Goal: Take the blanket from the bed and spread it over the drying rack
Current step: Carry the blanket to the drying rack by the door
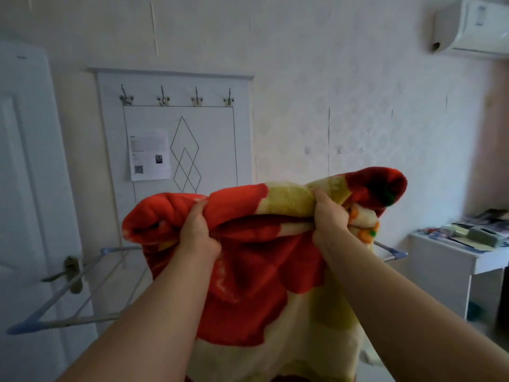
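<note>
Left hand (199, 230), right hand (329, 216) clenched on bunched red-cream plush blanket (261, 271), raised directly above grey-blue metal drying rack (71, 288); rack rails run left-right beneath.

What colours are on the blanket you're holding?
Mostly red with cream and yellow-green patches, plus small orange and green spots on the blanket; head view.

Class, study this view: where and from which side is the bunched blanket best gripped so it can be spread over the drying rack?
Grip the blanket along its bunched top fold, from the near side, hands apart, as the left hand and right hand do. The thick fold gives a firm handful, and the rest hangs free, ready to go over the drying rack beyond.
</note>
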